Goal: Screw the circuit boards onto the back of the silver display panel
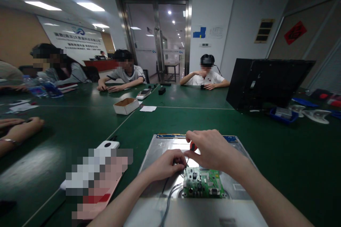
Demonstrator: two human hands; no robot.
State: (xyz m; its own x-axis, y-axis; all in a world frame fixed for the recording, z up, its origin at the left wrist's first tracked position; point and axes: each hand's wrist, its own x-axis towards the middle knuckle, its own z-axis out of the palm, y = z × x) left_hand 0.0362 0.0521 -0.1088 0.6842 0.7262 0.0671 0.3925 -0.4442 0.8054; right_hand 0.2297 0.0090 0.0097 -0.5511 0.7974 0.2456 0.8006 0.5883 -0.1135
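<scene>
My right hand (206, 149) grips a screwdriver (193, 146) with a red and black handle, its thin shaft pointing down at the upper left corner of a green circuit board (204, 183). Beside the shaft tip, my left hand (173, 163) has its fingers closed together near that same corner; whatever they pinch is too small to make out. The board lies on a silver metal panel (239, 186), which has a blue strip along its far edge. Grey cables (168, 204) run from the board's left side toward me.
Left of the panel lie a white device (108, 144) and a pink item (117, 170), partly pixelated. Farther off are an open white box (126, 106), a paper (148, 108), a black monitor (269, 83) and a blue tray (283, 115). Several people sit around the green table (149, 124).
</scene>
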